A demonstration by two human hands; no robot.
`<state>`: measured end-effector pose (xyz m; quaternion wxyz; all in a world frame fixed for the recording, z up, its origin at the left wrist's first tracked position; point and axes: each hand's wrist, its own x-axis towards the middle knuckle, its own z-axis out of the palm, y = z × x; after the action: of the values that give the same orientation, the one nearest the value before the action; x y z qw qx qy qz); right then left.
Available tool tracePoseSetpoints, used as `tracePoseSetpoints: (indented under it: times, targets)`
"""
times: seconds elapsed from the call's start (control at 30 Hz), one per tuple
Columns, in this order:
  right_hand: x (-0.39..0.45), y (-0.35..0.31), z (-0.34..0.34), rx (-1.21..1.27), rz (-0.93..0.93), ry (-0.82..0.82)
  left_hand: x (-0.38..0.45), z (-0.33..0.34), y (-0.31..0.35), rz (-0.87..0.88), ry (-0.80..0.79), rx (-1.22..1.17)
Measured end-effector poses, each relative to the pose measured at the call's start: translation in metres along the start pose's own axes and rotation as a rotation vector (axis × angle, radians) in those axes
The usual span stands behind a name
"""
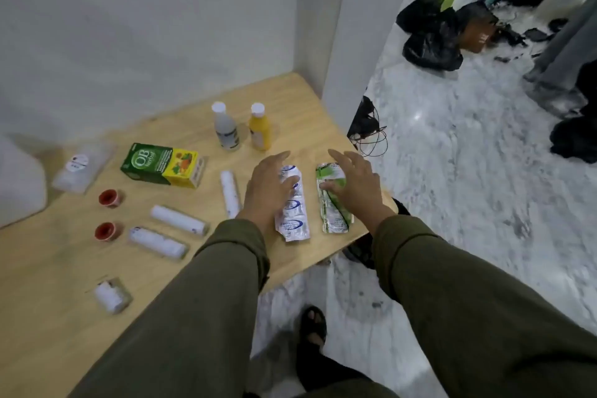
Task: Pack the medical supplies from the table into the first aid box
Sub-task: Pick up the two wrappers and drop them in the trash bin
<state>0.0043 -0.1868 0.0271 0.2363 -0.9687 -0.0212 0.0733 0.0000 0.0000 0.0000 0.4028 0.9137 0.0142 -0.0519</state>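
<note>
Medical supplies lie spread on a wooden table (290,97). My left hand (266,186) rests with fingers spread on a silver-and-blue pill strip (295,220). My right hand (353,184) lies, fingers apart, on a green-and-white pill strip (332,215) near the table's right edge. Further left are a green and yellow OB Herbal box (160,165), three wrapped white bandage rolls (231,192) (179,220) (158,242), a shorter roll (111,297), two red-capped small pots (109,197) (106,231), a clear pouch (80,166), a white bottle (226,128) and a yellow bottle (260,128). A white box-like shape (19,181) sits at the left edge, blurred.
White walls enclose the table at the back and right. The marble floor (468,171) on the right holds black bags (433,32), a cable (371,139) and other clutter. My sandalled foot (313,326) stands below the table edge.
</note>
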Motion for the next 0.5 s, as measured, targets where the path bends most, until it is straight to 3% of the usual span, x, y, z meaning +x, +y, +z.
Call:
tracePoseSetpoints:
  times: [0.2,0.5]
  targets:
    - [0.015,0.017,0.006,-0.075,0.011,-0.076,0.002,0.006,0.004,-0.141,0.043,0.086]
    - [0.026,0.024,0.009,-0.044,-0.013,-0.12,0.005,0.007,0.013,-0.221,0.065,-0.007]
